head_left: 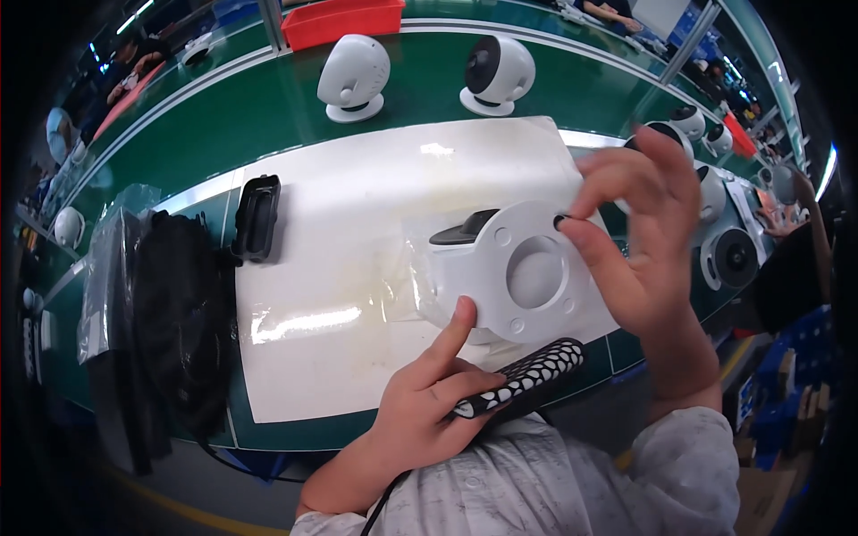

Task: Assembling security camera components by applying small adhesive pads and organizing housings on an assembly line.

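A white device lies on its side, its flat white base point(490, 281) turned up toward me. The base has a large round opening in the middle and several small round recesses near the rim; a dark part point(463, 230) shows behind it. My right hand point(645, 246) pinches a small black pad point(560, 221) between thumb and forefinger, at the base's upper right edge. My left hand point(420, 406) grips a curled black-and-white patterned sheet point(541, 368) in front of the device, while its index fingertip touches the base's lower left edge.
Under the device is a white mat point(322, 375) on the green table. A black tray point(258, 217) sits at its left, beside black bags point(183, 313) and clear plastic. Two white rounded devices point(355, 79) stand beyond the mat. More units point(731, 257) crowd the right, near another person's hand point(782, 214).
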A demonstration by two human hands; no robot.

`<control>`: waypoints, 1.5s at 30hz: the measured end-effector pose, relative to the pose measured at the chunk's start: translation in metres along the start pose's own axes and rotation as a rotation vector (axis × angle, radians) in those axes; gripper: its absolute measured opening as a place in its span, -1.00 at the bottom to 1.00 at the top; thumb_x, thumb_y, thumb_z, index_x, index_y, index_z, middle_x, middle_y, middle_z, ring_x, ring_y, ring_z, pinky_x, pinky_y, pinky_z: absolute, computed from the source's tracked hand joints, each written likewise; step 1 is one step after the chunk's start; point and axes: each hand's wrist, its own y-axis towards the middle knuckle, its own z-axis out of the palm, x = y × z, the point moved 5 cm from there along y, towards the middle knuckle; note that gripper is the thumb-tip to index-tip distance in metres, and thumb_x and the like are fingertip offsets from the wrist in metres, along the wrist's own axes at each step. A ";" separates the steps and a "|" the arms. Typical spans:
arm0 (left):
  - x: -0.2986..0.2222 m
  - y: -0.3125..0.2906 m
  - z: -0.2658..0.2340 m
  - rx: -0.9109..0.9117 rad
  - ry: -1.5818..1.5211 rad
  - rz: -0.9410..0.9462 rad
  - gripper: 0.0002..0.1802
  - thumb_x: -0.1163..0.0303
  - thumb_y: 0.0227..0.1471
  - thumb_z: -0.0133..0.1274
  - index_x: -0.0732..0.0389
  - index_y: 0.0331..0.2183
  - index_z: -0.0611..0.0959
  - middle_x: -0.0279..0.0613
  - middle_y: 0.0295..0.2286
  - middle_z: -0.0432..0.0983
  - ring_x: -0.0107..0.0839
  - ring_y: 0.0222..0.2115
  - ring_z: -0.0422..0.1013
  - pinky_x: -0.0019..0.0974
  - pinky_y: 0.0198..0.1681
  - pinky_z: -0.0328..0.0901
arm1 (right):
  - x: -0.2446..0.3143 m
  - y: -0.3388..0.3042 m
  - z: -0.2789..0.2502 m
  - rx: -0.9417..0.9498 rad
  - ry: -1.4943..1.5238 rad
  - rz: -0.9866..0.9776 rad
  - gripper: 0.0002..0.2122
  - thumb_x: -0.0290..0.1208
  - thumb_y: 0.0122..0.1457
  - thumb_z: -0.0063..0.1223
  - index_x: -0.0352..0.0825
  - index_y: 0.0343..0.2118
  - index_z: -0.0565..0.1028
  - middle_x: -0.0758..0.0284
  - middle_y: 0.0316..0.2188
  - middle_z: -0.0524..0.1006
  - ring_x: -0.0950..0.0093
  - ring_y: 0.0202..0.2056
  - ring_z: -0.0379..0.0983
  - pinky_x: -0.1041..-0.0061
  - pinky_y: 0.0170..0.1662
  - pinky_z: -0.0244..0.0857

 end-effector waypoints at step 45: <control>-0.003 0.008 0.004 -0.098 -0.014 0.010 -0.81 0.59 -0.36 0.17 0.44 -0.57 0.51 0.13 -0.04 0.15 -0.39 -0.44 0.44 -0.48 -0.39 0.30 | 0.019 -0.086 0.014 0.039 -0.168 0.221 -0.73 -0.19 -0.15 0.12 -0.18 -0.38 0.46 0.32 -0.12 0.34 0.23 0.02 0.12 0.27 0.00 -0.14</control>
